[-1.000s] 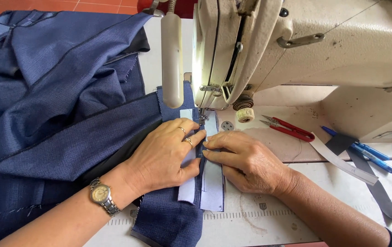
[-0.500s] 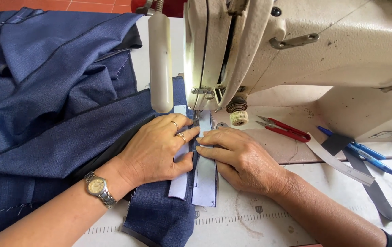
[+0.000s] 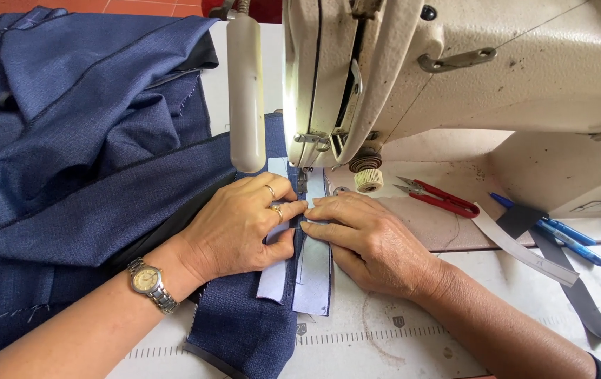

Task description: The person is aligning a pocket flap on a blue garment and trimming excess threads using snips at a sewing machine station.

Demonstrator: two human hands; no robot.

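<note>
Under my fingers, at the centre of the frame, lies a narrow strip of dark blue fabric [image 3: 244, 330], flat on the desk and running down to the lower edge. Two pale lining pieces [image 3: 312, 277] sit on top, side by side, their upper ends at the needle

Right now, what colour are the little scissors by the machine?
Red thread snips, clearest in the head view.

No packages, labels, signs or screens show anywhere in view.
</note>
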